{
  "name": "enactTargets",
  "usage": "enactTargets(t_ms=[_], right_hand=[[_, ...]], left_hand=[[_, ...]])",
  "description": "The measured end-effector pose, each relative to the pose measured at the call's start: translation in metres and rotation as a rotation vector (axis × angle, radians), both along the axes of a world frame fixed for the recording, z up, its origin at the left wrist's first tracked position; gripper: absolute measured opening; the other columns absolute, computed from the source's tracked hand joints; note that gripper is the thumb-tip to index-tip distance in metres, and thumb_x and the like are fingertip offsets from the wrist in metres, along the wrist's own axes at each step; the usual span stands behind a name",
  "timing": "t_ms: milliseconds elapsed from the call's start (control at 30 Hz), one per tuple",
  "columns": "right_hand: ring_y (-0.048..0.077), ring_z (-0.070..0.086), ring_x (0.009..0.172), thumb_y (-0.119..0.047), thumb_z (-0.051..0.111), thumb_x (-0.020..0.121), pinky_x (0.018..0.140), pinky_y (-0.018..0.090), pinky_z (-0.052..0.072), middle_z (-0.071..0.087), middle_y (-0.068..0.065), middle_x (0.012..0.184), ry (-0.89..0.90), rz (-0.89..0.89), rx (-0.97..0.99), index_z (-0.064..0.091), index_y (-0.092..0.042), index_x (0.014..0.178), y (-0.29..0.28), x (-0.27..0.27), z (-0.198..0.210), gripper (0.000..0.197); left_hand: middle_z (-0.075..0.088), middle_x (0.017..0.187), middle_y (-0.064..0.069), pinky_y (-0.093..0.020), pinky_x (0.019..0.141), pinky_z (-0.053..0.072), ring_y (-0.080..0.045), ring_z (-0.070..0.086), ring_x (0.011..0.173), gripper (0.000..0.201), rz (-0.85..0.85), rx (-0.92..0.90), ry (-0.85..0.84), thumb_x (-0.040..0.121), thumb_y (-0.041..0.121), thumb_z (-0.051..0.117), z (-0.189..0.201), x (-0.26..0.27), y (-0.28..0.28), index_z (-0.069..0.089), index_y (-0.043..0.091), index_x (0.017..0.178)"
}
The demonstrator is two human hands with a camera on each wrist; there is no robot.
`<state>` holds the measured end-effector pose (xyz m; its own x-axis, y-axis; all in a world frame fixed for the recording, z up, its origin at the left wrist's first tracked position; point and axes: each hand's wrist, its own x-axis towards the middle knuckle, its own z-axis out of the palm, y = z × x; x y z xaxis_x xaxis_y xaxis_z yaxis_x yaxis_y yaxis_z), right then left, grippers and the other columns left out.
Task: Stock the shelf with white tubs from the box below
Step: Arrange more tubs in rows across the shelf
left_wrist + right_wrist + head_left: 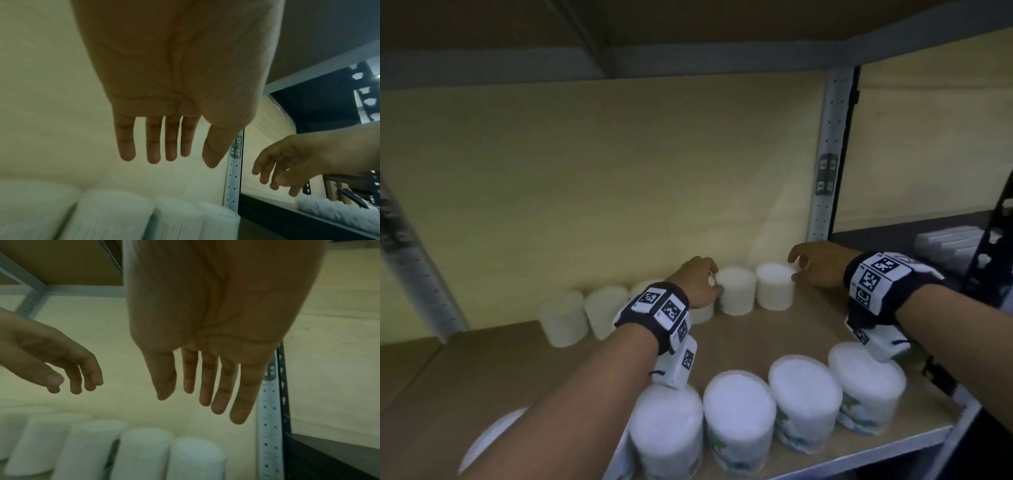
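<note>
A row of white tubs [736, 291] stands along the back wall of the shelf [774, 339]. The rightmost one [775, 286] is beside my right hand [803, 270]. My left hand [709, 284] hovers just left of the second tub from the right. In the left wrist view my left hand [170, 159] has straight, spread fingers above the tubs [115, 216] and holds nothing. In the right wrist view my right hand [205, 402] is likewise open and empty over the back row [144, 454]. A second row of tubs [736, 418] stands at the shelf's front edge.
A perforated metal upright [828, 154] bounds the shelf on the right, and a dark neighbouring bay holds white packs [948, 243]. Another shelf board runs close overhead. One more tub [493, 438] shows at the lower left. Bare board lies between the two rows.
</note>
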<state>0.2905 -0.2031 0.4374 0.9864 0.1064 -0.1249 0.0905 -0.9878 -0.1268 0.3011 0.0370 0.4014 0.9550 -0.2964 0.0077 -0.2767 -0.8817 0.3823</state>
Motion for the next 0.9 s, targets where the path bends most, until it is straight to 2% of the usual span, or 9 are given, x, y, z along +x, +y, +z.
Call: enactTargets(t_ms=[200,367,500,633,767,900], right_hand=[[0.024,0.053,0.117,-0.036,0.055,0.093,0.101,0.032,0.044,0.054,0.007,0.13,0.005,-0.063,-0.029,0.051,-0.014,0.129,-0.03,0.051,-0.013,0.043],[0.023,0.048,0.124,-0.043,0.054,0.093,0.103,0.031,0.039,0.047,0.004,0.137,0.035,-0.025,-0.082,0.049,-0.013,0.132,-0.026,0.091,-0.032,0.049],[0.023,0.048,0.125,-0.047,0.057,0.089,0.105,0.033,0.04,0.047,0.006,0.138,0.05,0.002,-0.098,0.049,-0.013,0.133,-0.016,0.116,-0.051,0.056],[0.024,0.044,0.131,-0.048,0.056,0.09,0.108,0.034,0.036,0.043,0.007,0.143,0.079,0.01,-0.125,0.043,-0.011,0.14,-0.011,0.129,-0.064,0.064],[0.024,0.047,0.127,-0.049,0.06,0.087,0.105,0.033,0.037,0.046,0.007,0.139,0.068,0.025,-0.125,0.048,-0.011,0.135,-0.013,0.134,-0.066,0.063],[0.025,0.048,0.125,-0.045,0.06,0.088,0.102,0.032,0.039,0.046,0.009,0.138,0.062,0.025,-0.131,0.048,-0.009,0.134,-0.011,0.133,-0.066,0.06]], left_hand=[[0.043,0.138,-0.01,-0.034,0.101,0.041,-0.026,0.047,0.123,0.052,-0.034,0.073,0.058,0.091,0.034,0.056,-0.012,0.054,-0.034,0.042,0.012,0.137],[0.041,0.14,-0.011,-0.038,0.105,0.041,-0.028,0.046,0.127,0.054,-0.02,0.107,0.061,0.091,0.037,0.057,-0.026,0.09,-0.053,0.043,0.011,0.136],[0.041,0.14,-0.012,-0.036,0.104,0.042,-0.029,0.046,0.126,0.056,-0.017,0.156,0.055,0.09,0.04,0.057,-0.035,0.11,-0.061,0.044,0.012,0.137],[0.043,0.14,-0.01,-0.036,0.104,0.042,-0.027,0.047,0.127,0.057,-0.028,0.205,0.08,0.088,0.044,0.058,-0.043,0.121,-0.063,0.047,0.014,0.136],[0.038,0.141,-0.01,-0.038,0.107,0.038,-0.028,0.04,0.13,0.056,-0.059,0.224,0.061,0.09,0.043,0.057,-0.052,0.124,-0.062,0.046,0.015,0.137],[0.039,0.138,-0.011,-0.038,0.106,0.038,-0.028,0.04,0.129,0.055,-0.07,0.174,0.045,0.089,0.043,0.058,-0.058,0.125,-0.058,0.047,0.016,0.135]])
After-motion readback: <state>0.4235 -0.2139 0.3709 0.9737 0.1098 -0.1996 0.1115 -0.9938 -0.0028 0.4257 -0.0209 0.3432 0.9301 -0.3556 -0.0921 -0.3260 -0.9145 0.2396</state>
